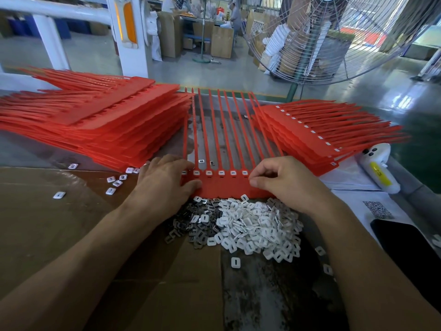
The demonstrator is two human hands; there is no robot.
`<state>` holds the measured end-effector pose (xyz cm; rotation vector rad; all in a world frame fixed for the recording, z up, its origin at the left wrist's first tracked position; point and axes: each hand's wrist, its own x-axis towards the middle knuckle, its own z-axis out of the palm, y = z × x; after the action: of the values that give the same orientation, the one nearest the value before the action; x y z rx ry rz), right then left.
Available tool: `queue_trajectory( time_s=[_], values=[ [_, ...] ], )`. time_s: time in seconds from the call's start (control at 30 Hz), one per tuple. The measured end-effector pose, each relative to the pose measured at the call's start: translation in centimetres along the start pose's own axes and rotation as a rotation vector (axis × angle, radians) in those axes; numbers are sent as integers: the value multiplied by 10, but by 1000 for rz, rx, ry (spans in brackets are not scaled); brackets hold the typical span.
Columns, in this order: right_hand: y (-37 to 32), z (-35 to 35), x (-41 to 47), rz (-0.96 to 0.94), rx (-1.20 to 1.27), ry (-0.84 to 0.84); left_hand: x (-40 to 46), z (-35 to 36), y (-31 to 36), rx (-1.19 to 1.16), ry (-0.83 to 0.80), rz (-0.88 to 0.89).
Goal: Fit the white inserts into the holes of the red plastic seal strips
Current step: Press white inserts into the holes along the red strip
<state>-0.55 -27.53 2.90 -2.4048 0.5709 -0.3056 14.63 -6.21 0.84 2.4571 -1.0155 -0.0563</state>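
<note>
A red seal strip sheet (224,185) lies flat on the table in front of the person, its joined tag band nearest them and its long thin tails running straight away toward the table's far edge. A row of white inserts (220,173) sits in the holes along the band, six showing between the hands.

The left hand (164,180) lies on the band's left end, fingers nearly straight and spread, thumb pressing the red plastic. The right hand (284,180) rests on the band's right end with fingers curled and thumb drawn toward the fingertips. Whether it pinches an insert cannot be told, since the fingers hide that spot. Both hands cover the ends of the row.

Just in front of the band lies a heap of loose white inserts (260,225), with a smaller heap of grey metal clips (191,220) touching its left side. A few stray inserts lie scattered to the left on brown cardboard (59,230).

A tall stack of red sheets (95,120) fans out at the left. A lower stack (317,132) at the right shows white inserts along its top sheet. A dark phone (405,244) lies at the right edge, partly cut off.
</note>
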Motion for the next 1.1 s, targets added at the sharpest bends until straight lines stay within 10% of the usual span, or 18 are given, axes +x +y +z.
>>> queue_trajectory(
  time_s=[0.57,1.1],
  values=[
    [-10,2,-5,-131,-140,-221,0,0,-1,-23,-2,-5],
    [23,-12,8,112,300,259,1,-2,-1,-42,-14,-11]
  ],
)
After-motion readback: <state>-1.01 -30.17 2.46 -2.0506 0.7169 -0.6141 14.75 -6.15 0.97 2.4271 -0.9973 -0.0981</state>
